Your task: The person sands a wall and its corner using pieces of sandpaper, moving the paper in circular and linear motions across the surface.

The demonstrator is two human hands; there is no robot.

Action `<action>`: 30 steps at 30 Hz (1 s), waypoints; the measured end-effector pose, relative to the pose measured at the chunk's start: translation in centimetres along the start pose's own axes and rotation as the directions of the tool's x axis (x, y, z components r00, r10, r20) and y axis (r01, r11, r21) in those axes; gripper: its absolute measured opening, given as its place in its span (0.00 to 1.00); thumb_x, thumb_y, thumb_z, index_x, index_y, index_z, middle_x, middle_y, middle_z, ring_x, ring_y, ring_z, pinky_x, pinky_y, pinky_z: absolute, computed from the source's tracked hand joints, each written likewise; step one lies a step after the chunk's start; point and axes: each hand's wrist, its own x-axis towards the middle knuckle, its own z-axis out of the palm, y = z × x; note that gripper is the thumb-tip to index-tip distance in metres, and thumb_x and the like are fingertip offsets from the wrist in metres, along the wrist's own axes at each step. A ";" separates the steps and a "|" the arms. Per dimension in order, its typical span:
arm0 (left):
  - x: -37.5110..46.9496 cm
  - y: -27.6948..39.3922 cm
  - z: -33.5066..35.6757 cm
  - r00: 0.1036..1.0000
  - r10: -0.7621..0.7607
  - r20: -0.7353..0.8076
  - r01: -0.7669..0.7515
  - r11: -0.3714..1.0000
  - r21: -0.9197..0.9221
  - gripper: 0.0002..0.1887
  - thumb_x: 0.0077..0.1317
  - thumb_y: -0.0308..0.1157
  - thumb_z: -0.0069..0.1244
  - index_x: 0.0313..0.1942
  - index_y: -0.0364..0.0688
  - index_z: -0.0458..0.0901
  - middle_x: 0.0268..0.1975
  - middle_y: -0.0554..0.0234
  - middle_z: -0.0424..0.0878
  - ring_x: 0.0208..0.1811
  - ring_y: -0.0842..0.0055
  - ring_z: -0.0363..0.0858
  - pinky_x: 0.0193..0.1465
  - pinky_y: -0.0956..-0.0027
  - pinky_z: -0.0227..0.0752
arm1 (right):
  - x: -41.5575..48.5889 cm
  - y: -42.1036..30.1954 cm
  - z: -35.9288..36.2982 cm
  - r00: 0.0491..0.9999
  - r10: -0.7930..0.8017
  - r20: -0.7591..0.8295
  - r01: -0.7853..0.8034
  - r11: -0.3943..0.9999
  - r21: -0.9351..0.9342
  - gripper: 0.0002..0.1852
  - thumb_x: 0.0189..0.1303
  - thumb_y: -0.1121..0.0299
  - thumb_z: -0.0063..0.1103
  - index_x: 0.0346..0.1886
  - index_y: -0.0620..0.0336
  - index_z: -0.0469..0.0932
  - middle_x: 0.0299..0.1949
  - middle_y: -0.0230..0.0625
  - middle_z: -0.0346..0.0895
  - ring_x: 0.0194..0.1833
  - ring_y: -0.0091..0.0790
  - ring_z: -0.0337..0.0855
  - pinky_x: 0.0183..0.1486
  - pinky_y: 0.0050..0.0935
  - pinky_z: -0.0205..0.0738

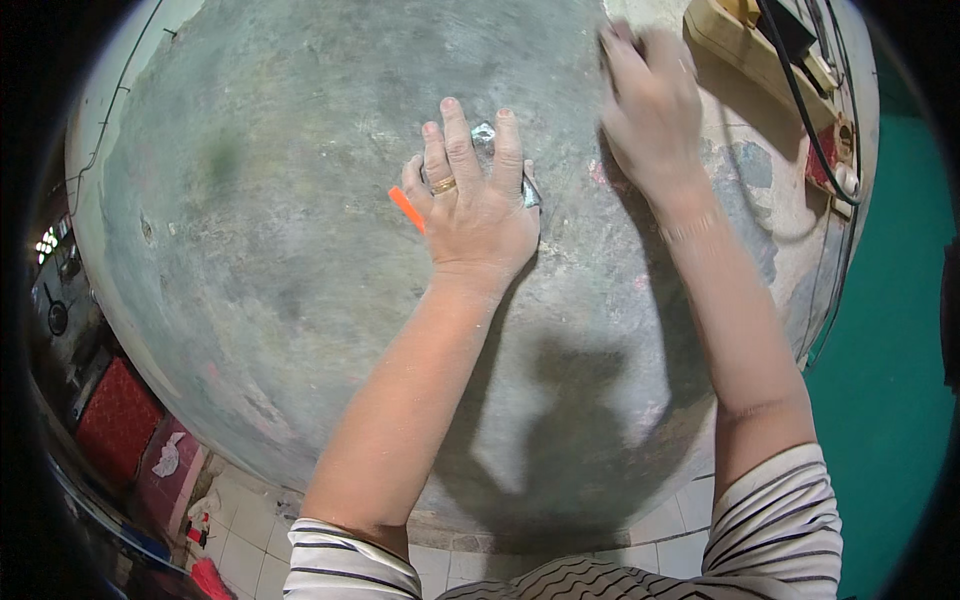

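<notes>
A grey-green plastered wall (300, 225) with a rubbed, patchy surface fills the middle. My left hand (472, 195), dusty and wearing a ring, presses against it with fingers spread. Under that palm and fingers is a mostly hidden shiny object (531, 195); an orange strip (406, 208) sticks out beside the little finger. My right hand (651, 105) is higher and to the right, blurred, its fingers bent around a small dark thing (621, 31) against the wall. What that thing is cannot be told.
At upper right a cream power strip (750, 56) holds plugs, with black cables (795, 90) hanging past a red switch box (823, 154). A thin wire (112, 112) runs down the left side. Green sheeting (885, 300) stands right; floor tiles (240, 525) and a red mat (120, 420) lie below left.
</notes>
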 end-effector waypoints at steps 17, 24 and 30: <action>0.3 -0.2 0.1 1.000 0.004 0.012 -0.003 1.000 -0.018 0.27 0.64 0.39 0.52 0.65 0.53 0.71 0.69 0.39 0.62 0.66 0.48 0.64 0.66 0.46 0.51 | 0.7 -1.6 1.0 0.990 0.138 0.011 -0.138 0.990 -0.035 0.13 0.58 0.71 0.60 0.47 0.57 0.84 0.37 0.39 0.75 0.40 0.44 0.77 0.45 0.36 0.74; 0.3 -0.4 -0.5 0.999 0.013 0.033 -0.012 1.000 -0.028 0.27 0.64 0.40 0.53 0.64 0.52 0.72 0.67 0.40 0.66 0.65 0.49 0.66 0.65 0.47 0.53 | -5.2 -1.7 -2.3 0.988 0.154 0.011 -0.154 0.988 0.006 0.08 0.52 0.78 0.57 0.36 0.62 0.82 0.42 0.43 0.76 0.41 0.46 0.78 0.41 0.40 0.75; 0.0 -0.6 -0.2 0.999 0.026 -0.021 -0.026 0.999 -0.019 0.27 0.63 0.40 0.54 0.64 0.52 0.73 0.67 0.40 0.66 0.65 0.49 0.67 0.65 0.47 0.53 | 4.8 -2.4 2.7 0.975 0.207 -0.079 -0.206 0.978 0.010 0.07 0.58 0.76 0.49 0.35 0.68 0.77 0.39 0.51 0.74 0.43 0.52 0.76 0.46 0.44 0.72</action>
